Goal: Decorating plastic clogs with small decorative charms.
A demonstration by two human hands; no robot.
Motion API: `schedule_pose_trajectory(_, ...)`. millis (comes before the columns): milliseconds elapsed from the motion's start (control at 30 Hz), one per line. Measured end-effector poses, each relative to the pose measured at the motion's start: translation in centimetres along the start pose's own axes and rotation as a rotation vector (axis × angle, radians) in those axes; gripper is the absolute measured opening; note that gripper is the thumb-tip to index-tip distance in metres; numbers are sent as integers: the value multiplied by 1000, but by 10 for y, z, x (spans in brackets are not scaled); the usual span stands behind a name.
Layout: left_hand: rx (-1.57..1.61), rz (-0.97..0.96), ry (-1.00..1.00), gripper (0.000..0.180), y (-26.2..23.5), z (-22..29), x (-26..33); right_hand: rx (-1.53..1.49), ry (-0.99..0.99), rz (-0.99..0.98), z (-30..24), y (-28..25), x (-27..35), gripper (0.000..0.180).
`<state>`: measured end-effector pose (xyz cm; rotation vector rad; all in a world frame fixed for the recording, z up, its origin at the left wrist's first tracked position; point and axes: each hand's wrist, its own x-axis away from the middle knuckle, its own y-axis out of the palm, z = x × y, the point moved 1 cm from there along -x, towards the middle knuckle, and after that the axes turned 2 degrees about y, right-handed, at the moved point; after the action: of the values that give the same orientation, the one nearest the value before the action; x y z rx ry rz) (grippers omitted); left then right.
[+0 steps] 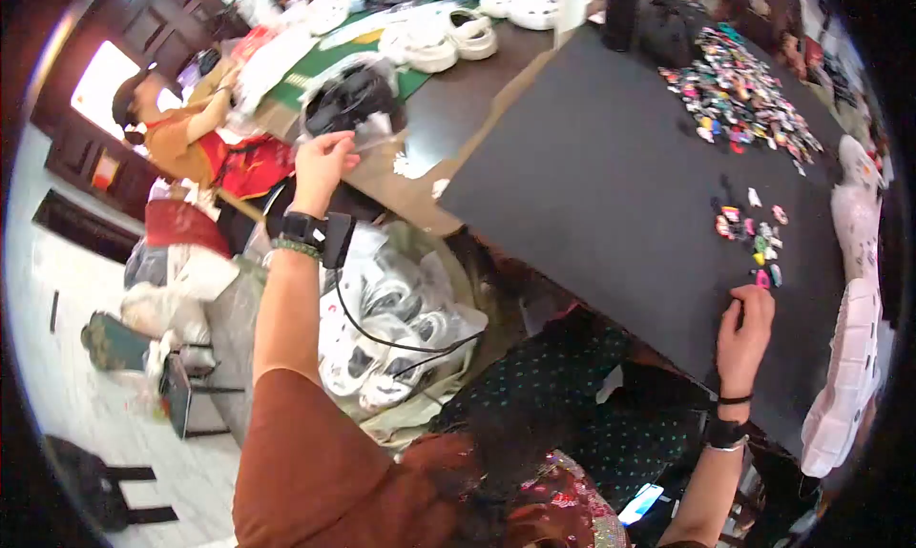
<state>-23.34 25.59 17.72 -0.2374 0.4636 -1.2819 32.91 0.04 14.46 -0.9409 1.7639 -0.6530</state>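
Note:
My left hand (322,174) reaches out to the far left, its thumb and fingers pinched together at the near edge of a clear plastic bag (380,126) with black things (345,102) inside. My right hand (745,335) rests on the black tabletop (592,176) near its front edge, fingers curled in. Right beyond those fingertips lies a pink charm (761,279). A loose group of small colourful charms (760,243) spreads just past it. Whatever the curled right fingers hold, if anything, is hidden.
A big heap of charms (739,95) covers the far right. White clogs (429,44) stand at the back; white foam-like pieces (847,376) line the right edge. Bagged shoes (396,310) fill a sack below my left arm. Another person (205,138) works at the far left.

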Motion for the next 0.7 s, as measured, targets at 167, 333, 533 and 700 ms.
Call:
schedule_pose_trajectory(167,-443,195,86,24,-80,-105,53,36,-32,-6,4,1,2,13)
schedule_pose_trajectory(333,-904,161,-199,60,-112,-178,118,21,-34,-14,6,9,3,12)
schedule_pose_trajectory(533,-1059,152,-556,100,-79,-207,179,61,-59,-8,16,8,6,14)
schedule_pose_trajectory(700,-1008,168,-356,38,-96,-252,174,51,-20,-19,16,6,11,14)
